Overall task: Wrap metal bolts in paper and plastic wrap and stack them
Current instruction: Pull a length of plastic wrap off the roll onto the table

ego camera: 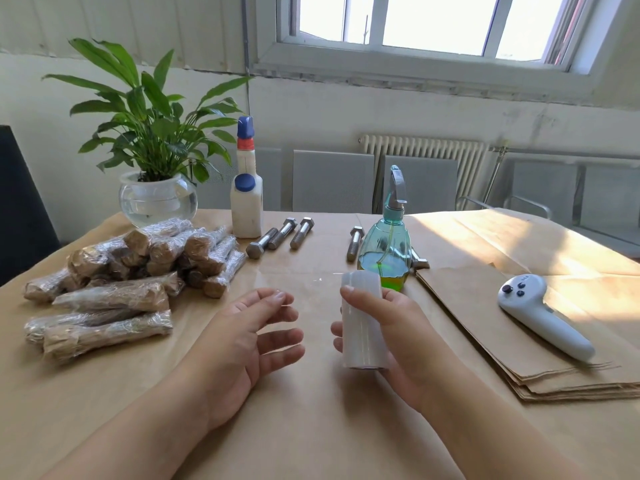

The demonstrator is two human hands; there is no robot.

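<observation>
A table covered in brown kraft paper (pixel 311 427) fills the lower view. At ten o'clock sits a heap of bolts already wrapped in brown paper and clear plastic film (pixel 114 278), stacked in layers. At three o'clock lies a flat stack of brown paper sheets (pixel 485 341), with a white handheld controller (pixel 543 317) resting on top. Toward eleven o'clock stands a green leafy plant in a round clear glass bowl (pixel 157 199), and just beside it, at twelve o'clock, a white plastic bottle with blue caps (pixel 246 199). A teal transparent spray bottle holding yellow-green liquid (pixel 386 247) stands at one o'clock. The right hand (pixel 398 337) is curled around an upright white roll of plastic wrap (pixel 362 320) near centre. The left hand (pixel 249 341) hovers beside it, fingers spread and holding nothing. Bare silver hex-head metal bolts (pixel 282 233) lie at twelve o'clock, with more around the spray bottle.
</observation>
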